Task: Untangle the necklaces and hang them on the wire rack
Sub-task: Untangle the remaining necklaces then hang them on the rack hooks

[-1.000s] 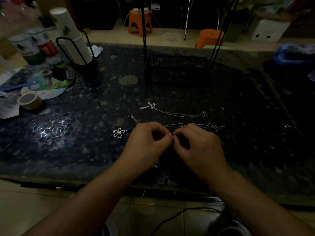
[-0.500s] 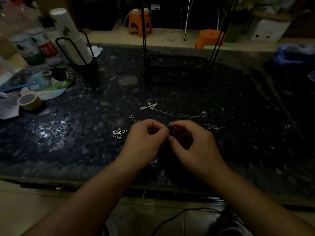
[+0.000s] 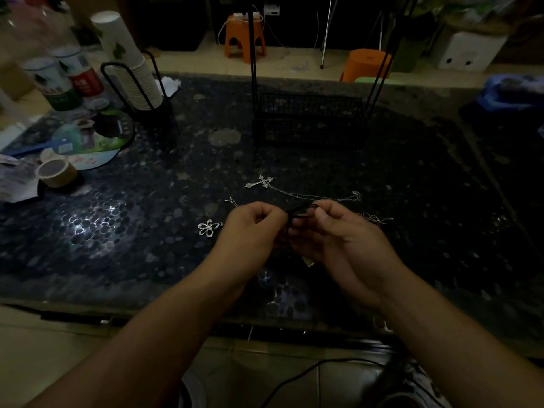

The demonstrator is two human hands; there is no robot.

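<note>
Dark pebble-pattern table (image 3: 147, 260): wire rack (image 3: 307, 120) at back, cross necklace (image 3: 262, 182) and flower pendant (image 3: 208, 227) mid-table, tape roll (image 3: 57, 172), cup holder (image 3: 138, 92) at left.

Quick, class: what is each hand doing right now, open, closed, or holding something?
Left hand: closed, pinching the black cord.
Right hand: closed, pinching the same black cord.

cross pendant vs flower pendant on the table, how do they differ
The cross pendant lies farther back, nearer the wire rack, its thin chain trailing right. The flower pendant is a looped-petal outline, nearer and left of the left hand. Both are silvery and lie untouched on the dark table.
</note>
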